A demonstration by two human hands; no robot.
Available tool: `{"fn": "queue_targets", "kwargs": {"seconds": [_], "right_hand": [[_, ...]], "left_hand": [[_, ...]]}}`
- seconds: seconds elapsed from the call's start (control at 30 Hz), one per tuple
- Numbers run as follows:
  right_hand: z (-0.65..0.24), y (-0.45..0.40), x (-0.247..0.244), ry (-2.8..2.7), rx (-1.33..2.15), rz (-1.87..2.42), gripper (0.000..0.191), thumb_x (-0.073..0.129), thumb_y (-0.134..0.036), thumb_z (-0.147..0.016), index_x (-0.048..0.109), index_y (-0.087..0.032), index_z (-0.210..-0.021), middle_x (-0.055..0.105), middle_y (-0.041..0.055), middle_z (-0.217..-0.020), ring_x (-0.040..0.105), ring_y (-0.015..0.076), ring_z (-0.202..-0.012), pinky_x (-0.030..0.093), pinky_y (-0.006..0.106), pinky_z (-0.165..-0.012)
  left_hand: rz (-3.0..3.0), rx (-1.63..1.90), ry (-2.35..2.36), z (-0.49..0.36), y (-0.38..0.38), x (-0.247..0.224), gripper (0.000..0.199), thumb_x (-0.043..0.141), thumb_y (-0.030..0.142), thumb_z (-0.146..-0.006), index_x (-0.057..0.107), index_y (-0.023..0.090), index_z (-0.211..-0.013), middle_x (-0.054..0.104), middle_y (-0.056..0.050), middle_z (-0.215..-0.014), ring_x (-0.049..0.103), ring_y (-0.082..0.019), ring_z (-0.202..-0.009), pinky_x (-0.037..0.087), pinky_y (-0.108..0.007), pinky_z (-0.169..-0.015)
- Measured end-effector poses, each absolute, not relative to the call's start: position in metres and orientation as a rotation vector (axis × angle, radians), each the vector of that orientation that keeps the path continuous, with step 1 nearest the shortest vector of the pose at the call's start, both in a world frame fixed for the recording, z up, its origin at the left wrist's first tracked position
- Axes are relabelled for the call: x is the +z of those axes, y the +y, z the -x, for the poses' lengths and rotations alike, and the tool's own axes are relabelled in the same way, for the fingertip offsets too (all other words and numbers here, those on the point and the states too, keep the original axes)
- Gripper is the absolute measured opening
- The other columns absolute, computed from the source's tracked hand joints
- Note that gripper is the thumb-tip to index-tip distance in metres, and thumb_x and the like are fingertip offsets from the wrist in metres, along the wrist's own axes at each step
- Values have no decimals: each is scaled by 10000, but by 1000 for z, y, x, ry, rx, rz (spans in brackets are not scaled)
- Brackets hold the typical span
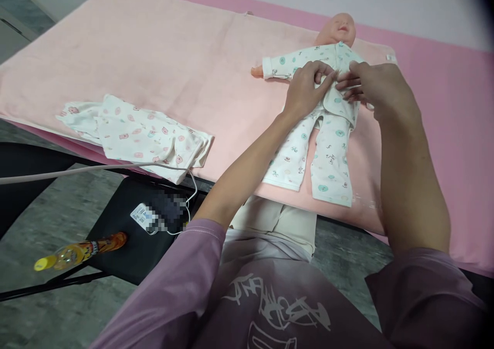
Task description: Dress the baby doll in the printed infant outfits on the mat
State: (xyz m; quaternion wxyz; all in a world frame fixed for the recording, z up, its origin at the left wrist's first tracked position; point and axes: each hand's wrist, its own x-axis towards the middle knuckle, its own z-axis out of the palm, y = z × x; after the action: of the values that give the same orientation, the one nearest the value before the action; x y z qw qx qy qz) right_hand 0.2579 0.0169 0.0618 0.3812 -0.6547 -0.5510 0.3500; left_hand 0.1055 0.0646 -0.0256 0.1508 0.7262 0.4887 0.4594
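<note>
Upper right of frame: 1 doll, 1 shirt, left hand kinda clamped on it, right hand had its grip apart.

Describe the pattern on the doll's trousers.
The trousers are white with scattered teal and dark prints, clearest in the head view.

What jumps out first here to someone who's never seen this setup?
The baby doll in a white outfit with green prints, lying face up toward the far right of the pink padded mat, with the person's left hand and right hand at its shirt front. Next, the white baby clothes with pink prints at the mat's near left edge, then the yellow-capped bottle with an orange label on the black seat below.
</note>
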Motion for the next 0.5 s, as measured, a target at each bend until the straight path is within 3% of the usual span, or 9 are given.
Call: {"fn": "queue_targets", "kwargs": {"seconds": [0.13,0.3,0.5], "right_hand": [[-257,16,57,-1489,886,1583,314,602,-336,-1075,787,-110,-961,790,124,-1012,630,77,-652,498,257,-681],[-252,15,53,-1509,862,1557,313,584,-313,-1096,769,-86,-983,783,132,-1003,580,68,-647,488,263,-691],[-256,21,50,-1485,843,1613,339,560,-337,-1104,777,-80,-1054,774,166,-1061,570,85,-666,502,309,-740]], "left_hand": [[-2140,1276,1441,-105,65,-27,677,205,700,-1104,738,302,-1230,748,-43,-1112,496,-183,-971,356,-352,-922],[-2290,1050,1586,-105,63,-22,668,139,532,-1158,694,227,-1371,759,-53,-1243,545,-148,-1069,316,-334,-940],[-2293,1034,1623,-104,57,-16,587,197,449,-1178,727,222,-1285,764,-40,-1238,568,-114,-1041,345,-294,-935]]}}
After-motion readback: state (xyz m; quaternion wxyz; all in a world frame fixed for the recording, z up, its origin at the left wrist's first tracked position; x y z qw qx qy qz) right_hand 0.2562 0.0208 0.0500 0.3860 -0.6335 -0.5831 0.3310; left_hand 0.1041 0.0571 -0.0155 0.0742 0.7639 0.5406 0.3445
